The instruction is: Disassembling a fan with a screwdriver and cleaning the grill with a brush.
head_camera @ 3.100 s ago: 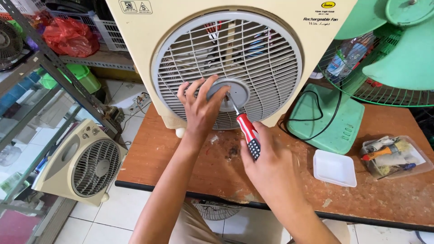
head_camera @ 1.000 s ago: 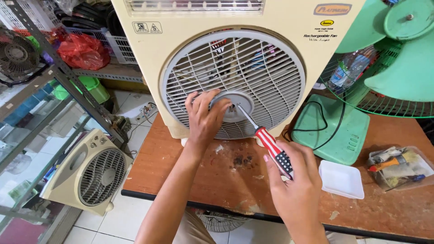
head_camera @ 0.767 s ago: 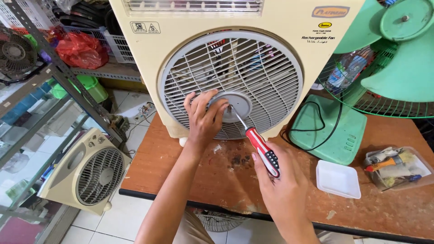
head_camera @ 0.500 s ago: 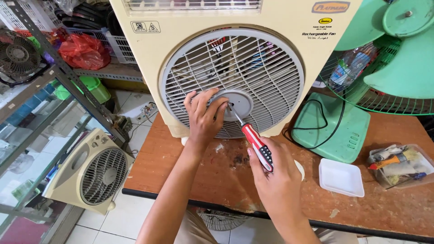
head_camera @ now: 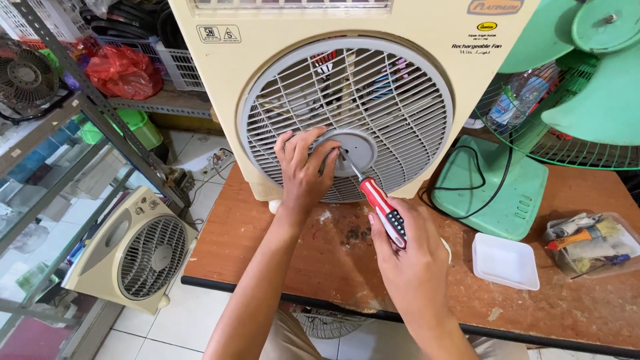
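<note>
On the worn wooden workbench (head_camera: 333,260) a cream box fan (head_camera: 347,100) stands upright with its round grille (head_camera: 400,87) facing the person, which puts the hub cap (head_camera: 357,152) at the grille's centre within easy reach of both arms. At about nine o'clock from that hub the left hand (head_camera: 303,167) lies spread over the grille ribs, fingers half curled and pressing on the cap's edge, gripping nothing loose; it looks to be steadying the cap and the fan body against the push of the tool. From roughly five o'clock of the hub, the right hand (head_camera: 407,257) is closed around the red-and-black handle of a screwdriver (head_camera: 377,200), the shaft slanting up and left so its tip meets the hub just right of the left fingertips; the low angle suits a screw set in the hub face. At three o'clock from the fan sits a green fan base (head_camera: 490,190) with its black cord looped on top, and further round toward four o'clock a small white tray (head_camera: 505,261) lies empty beside a clear tub of tools (head_camera: 587,243), near enough to take small parts. Down at eight o'clock a second box fan (head_camera: 133,250) rests on the tiled floor.
</note>
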